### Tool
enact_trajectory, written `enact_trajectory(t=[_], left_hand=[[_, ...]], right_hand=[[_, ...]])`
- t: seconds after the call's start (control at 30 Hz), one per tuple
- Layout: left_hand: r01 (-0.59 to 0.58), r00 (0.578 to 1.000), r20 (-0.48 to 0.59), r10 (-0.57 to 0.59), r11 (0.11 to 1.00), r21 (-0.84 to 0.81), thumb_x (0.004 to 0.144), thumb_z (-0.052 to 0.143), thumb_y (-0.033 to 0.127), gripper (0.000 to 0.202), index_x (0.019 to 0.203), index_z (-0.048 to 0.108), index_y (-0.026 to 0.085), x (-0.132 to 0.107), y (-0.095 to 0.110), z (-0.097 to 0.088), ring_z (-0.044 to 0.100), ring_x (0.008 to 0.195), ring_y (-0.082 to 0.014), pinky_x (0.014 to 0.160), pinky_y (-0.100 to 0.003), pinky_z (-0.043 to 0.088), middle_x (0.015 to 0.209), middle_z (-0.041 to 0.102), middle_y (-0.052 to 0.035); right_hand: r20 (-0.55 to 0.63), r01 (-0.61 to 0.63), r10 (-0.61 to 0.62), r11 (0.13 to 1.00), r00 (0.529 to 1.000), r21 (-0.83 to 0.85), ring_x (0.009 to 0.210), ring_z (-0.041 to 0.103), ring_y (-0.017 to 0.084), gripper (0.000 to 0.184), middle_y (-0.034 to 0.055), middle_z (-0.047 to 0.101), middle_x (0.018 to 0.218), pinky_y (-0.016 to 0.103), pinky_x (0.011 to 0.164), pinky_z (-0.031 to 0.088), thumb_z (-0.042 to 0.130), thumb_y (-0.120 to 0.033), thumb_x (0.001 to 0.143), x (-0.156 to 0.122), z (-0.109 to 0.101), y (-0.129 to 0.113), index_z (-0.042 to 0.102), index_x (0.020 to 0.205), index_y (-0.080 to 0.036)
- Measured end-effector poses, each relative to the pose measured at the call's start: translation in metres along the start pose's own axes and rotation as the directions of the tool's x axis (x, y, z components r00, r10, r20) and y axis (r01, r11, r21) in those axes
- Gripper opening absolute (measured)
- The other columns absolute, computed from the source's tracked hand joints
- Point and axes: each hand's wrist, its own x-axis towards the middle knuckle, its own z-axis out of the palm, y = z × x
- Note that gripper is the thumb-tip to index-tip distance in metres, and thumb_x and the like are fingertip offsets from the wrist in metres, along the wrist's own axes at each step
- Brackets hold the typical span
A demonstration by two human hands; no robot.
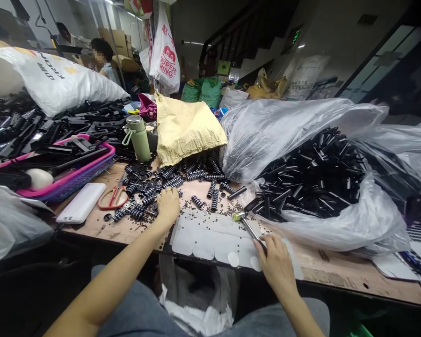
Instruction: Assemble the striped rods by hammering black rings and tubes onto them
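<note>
My right hand [276,262] is closed around the handle of a small hammer [250,229], whose yellow-green head rests low over the tabletop. Fingers curled, my left hand [168,206] reaches into a heap of black-and-white checkered cylinders [145,196], some with thin metal pins sticking out. What its fingertips hold is hidden. Between the hands, a few more checkered cylinders [214,199] lie among many tiny dark rings [228,206]. In front of them, a whitish sheet [203,238] covers part of the wooden table [126,234].
Orange-handled scissors [114,196], a white rectangular case [81,203], a pink-and-purple basket [80,175] of black parts and a green bottle [138,140] stand left. A yellow sack [189,126] lies behind. A clear plastic bag [354,229] spills black tubes [312,178] at right.
</note>
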Motion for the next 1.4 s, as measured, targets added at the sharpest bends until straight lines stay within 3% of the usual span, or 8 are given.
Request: enact_trajectory(t=[0.23, 0.4, 0.7, 0.87, 1.07, 1.17, 1.3, 1.4], left_hand=[[-0.102, 0.992, 0.071, 0.101, 0.995, 0.003, 0.073, 0.031, -0.002, 0.027, 0.083, 0.056, 0.006, -0.012, -0.009, 0.010, 0.048, 0.088, -0.0254, 0.075, -0.037, 0.039, 0.086, 0.055, -0.0171], [-0.220, 0.966, 0.118, 0.229, 0.972, -0.088, 0.076, 0.038, 0.004, 0.019, 0.082, 0.055, 0.011, -0.017, -0.020, -0.010, 0.051, 0.081, -0.0212, 0.073, -0.032, 0.039, 0.079, 0.057, -0.0104], [-0.379, 0.809, 0.263, 0.526, 0.808, -0.450, 0.067, 0.056, 0.013, 0.011, 0.057, 0.055, 0.017, -0.036, -0.005, -0.058, 0.052, 0.067, -0.0189, 0.065, -0.028, 0.039, 0.062, 0.052, -0.0034], [-0.314, 0.910, 0.044, 0.412, 0.756, -0.574, 0.076, 0.053, 0.030, 0.017, 0.083, 0.063, 0.019, -0.045, 0.019, -0.021, 0.052, 0.080, -0.0212, 0.071, -0.032, 0.041, 0.081, 0.056, -0.0075], [-0.205, 0.961, -0.034, 0.276, 0.620, -0.758, 0.087, 0.033, 0.025, 0.026, 0.102, 0.052, 0.017, -0.064, 0.030, 0.001, 0.053, 0.087, -0.0175, 0.077, -0.031, 0.043, 0.094, 0.056, -0.0081], [-0.139, 0.976, -0.020, 0.218, 0.545, -0.827, 0.086, 0.038, 0.030, 0.023, 0.095, 0.056, 0.018, -0.064, 0.040, -0.005, 0.054, 0.087, -0.0167, 0.077, -0.029, 0.044, 0.090, 0.059, -0.0052], [-0.150, 0.975, -0.038, 0.219, 0.523, -0.839, 0.085, 0.040, 0.030, 0.025, 0.099, 0.058, 0.019, -0.064, 0.045, -0.008, 0.055, 0.089, -0.0172, 0.080, -0.030, 0.044, 0.093, 0.061, -0.0056], [-0.150, 0.976, -0.025, 0.215, 0.585, -0.797, 0.085, 0.040, 0.031, 0.026, 0.099, 0.059, 0.020, -0.068, 0.043, -0.007, 0.055, 0.089, -0.0183, 0.080, -0.032, 0.044, 0.093, 0.061, -0.0062]], right_hand=[[-0.010, 0.110, -0.111, 0.970, 0.994, 0.217, 0.093, 0.049, 0.024, 0.031, 0.0114, 0.053, 0.099, 0.038, 0.076, 0.042, 0.036, -0.043, 0.085, 0.020, 0.007, -0.037, 0.051, 0.093, -0.018], [-0.007, 0.160, -0.164, 0.948, 0.986, 0.275, 0.093, 0.049, 0.024, 0.025, 0.0097, 0.053, 0.100, 0.037, 0.076, 0.041, 0.038, -0.040, 0.086, 0.023, 0.006, -0.050, 0.051, 0.091, -0.019], [0.145, 0.153, -0.178, 0.974, 0.973, 0.168, 0.095, 0.043, 0.023, 0.020, 0.0097, 0.055, 0.100, 0.035, 0.079, 0.034, 0.035, -0.021, 0.086, 0.107, 0.023, -0.068, 0.053, 0.092, -0.016], [0.158, 0.145, -0.177, 0.970, 0.971, 0.196, 0.092, 0.046, 0.023, 0.021, 0.0118, 0.061, 0.083, 0.037, 0.080, 0.031, 0.038, -0.004, 0.079, 0.154, 0.045, -0.078, 0.057, 0.077, -0.013], [0.166, 0.073, -0.143, 0.927, 0.976, 0.368, 0.085, 0.054, 0.017, 0.015, 0.0085, 0.061, 0.092, 0.031, 0.075, 0.040, 0.048, -0.020, 0.080, 0.142, 0.040, -0.082, 0.055, 0.091, -0.013], [0.203, 0.008, -0.152, 0.818, 0.967, 0.576, 0.075, 0.058, 0.011, 0.025, 0.0041, 0.061, 0.092, 0.024, 0.067, 0.046, 0.053, -0.030, 0.077, 0.120, 0.030, -0.093, 0.053, 0.098, -0.016], [0.276, -0.200, -0.110, 0.446, 0.955, 0.872, 0.073, 0.060, 0.014, 0.027, 0.0029, 0.063, 0.080, 0.026, 0.068, 0.049, 0.066, -0.029, 0.065, 0.099, 0.021, -0.108, 0.058, 0.088, -0.016], [0.294, -0.249, -0.069, 0.368, 0.953, 0.896, 0.070, 0.059, 0.014, 0.025, 0.0021, 0.063, 0.076, 0.028, 0.068, 0.049, 0.068, -0.025, 0.062, 0.092, 0.017, -0.113, 0.060, 0.084, -0.016]])
